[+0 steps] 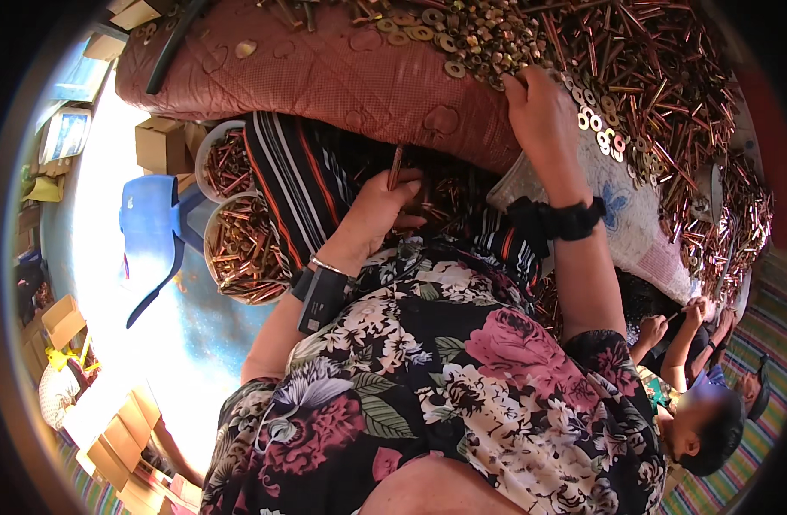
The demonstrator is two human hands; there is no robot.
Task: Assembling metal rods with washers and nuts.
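The left hand (380, 210) grips a slim metal rod (397, 167), its fingers closed around the lower part. The rod stands nearly upright in the picture, and its upper end sticks out beyond the thumb side of the hand, near the edge of the reddish-brown cover (325, 81) on the worktop. The remaining fingers curl below the rod, over the lap, where more rods lie in shadow.

The right hand (543, 116) reaches over the worktop, its fingertips down at the near edge of a pile of brass-coloured nuts (496, 39). Its thumb and forefinger are bent close together; I cannot tell whether a nut is pinched between them. Flat ring washers (595, 120) lie just beside this hand on its right, and a large heap of rods (651, 77) spreads beyond them.

Left of the lap, next to a striped cloth (283, 172), stand two buckets filled with rods: the upper bucket (202, 163) and the lower bucket (209, 245). A blue chair (148, 215) is near them, with cardboard boxes (161, 146) above it. At the lower right, well apart from the person's own hands, a co-worker's hand (653, 330) shows beside a pale sack (629, 227).
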